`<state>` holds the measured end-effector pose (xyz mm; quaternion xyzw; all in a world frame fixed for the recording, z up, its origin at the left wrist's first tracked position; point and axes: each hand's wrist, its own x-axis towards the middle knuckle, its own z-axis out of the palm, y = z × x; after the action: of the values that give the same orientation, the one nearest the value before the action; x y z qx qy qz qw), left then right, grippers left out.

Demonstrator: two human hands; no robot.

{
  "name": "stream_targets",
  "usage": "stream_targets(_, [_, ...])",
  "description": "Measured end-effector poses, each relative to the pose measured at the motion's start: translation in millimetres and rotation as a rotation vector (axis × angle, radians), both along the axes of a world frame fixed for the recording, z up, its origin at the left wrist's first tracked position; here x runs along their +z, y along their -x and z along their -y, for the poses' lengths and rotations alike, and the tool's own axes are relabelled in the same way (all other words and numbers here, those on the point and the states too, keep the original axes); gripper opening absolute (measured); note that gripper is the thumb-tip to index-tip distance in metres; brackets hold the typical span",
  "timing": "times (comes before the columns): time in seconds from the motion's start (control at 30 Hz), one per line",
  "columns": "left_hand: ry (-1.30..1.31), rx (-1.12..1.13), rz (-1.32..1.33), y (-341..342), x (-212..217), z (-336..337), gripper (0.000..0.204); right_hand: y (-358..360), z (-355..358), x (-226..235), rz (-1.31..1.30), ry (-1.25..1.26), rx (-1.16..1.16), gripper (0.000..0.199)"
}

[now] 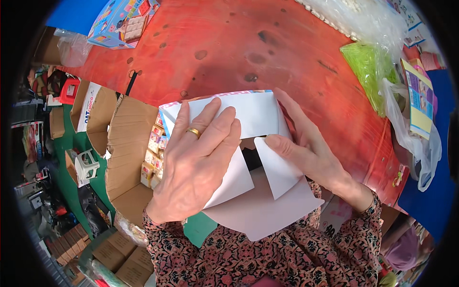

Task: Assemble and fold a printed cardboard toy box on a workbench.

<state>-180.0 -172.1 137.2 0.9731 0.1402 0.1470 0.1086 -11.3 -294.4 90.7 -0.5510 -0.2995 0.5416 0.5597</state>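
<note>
A paperboard carton (258, 115) with white inner faces and a pink checked edge rests at the near edge of the red table. Its open end faces me, with white flaps (282, 167) spread apart and a larger pale flap (248, 215) hanging down. A dark gap shows between them. My left hand (196, 158), wearing a gold ring, lies flat with fingers stretched over the upper flap and left side. On the carton's right side my right hand (306, 143) grips, thumb on the right flap and fingers along the outer wall.
A brown cardboard box (129, 153) stands left of the carton, with several small wrapped packs (155, 148) inside. A printed blue carton (124, 24) sits at the table's far left. Green plastic packaging (368, 71) and a clear bag (420, 148) lie on the right.
</note>
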Motion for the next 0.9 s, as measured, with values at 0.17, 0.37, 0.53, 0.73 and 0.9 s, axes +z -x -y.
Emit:
stream_targets(0.17, [-0.02, -0.004, 0.005, -2, 1, 6, 0.027, -15, -4, -8, -0.178, 0.08, 0.091, 0.104])
stream_targets(0.37, [-0.067, -0.046, -0.03, 2, 2, 9, 0.027, -5, -4, -12, 0.178, 0.121, 0.014, 0.102])
stream_targets(0.53, [0.055, -0.067, -0.029, 7, 2, 10, 0.024, 0, 1, -19, 0.47, 0.042, -0.088, 0.096])
stream_targets(0.73, [0.267, 0.391, 0.506, 20, -13, -3, 0.035, 9, 1, -31, 0.339, -0.068, -0.212, 0.092])
stream_targets(0.9, [0.583, 0.497, 0.355, 28, -17, -1, 0.053, 15, -4, -27, 0.248, -0.062, -0.274, 0.086])
